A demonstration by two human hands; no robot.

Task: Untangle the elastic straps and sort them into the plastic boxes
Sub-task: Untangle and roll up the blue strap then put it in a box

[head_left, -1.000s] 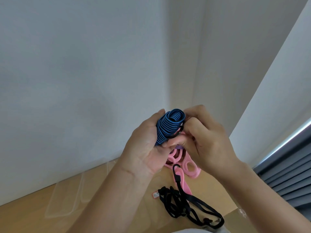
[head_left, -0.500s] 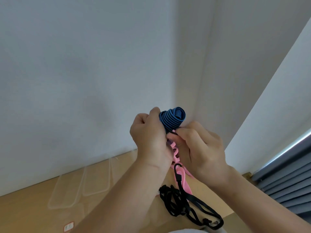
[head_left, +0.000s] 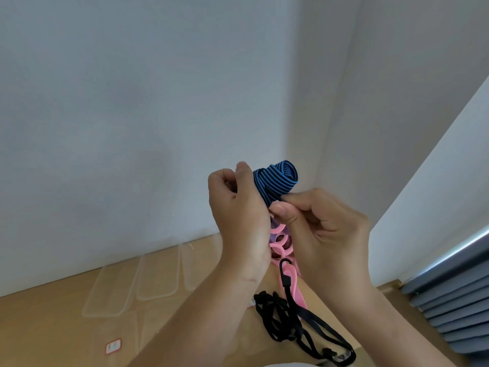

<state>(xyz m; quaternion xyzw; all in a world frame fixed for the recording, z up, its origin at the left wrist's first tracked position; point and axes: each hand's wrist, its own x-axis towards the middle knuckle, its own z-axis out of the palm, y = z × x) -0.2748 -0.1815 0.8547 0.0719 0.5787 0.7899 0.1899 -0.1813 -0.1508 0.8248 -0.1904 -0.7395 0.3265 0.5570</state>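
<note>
The left hand (head_left: 238, 207) is curling its fingers round a blue strap (head_left: 277, 178) with dark stripes and is holding it up in the air. The strap is rolled into a fat coil, and the coil is sticking out above both hands. The right hand (head_left: 325, 229) is sitting just beside the left hand. It is pinching the bottom edge of the coil between its thumb and first finger, and its other fingers are curling in.

A pink strap (head_left: 281, 242) with round holes is hanging down between the two hands. I cannot tell which hand is holding it, because the hands are hiding its top. A black hook (head_left: 285, 266) is hanging in front of the pink strap, just below the hands. A thin black band is going down from the hook to a messy bunch of black straps (head_left: 280, 324). The bunch is lying on the wooden table (head_left: 39, 327), below the wrists and between the two arms.

To the left of the left arm, three clear plastic boxes (head_left: 158, 274) are lying side by side on the table, close to the white wall (head_left: 132, 102). A small red and white sticker (head_left: 113, 347) is sitting below the boxes, also left of that arm. Grey blinds (head_left: 455, 305) are showing to the right of the right arm. The white wall is standing behind both hands.
</note>
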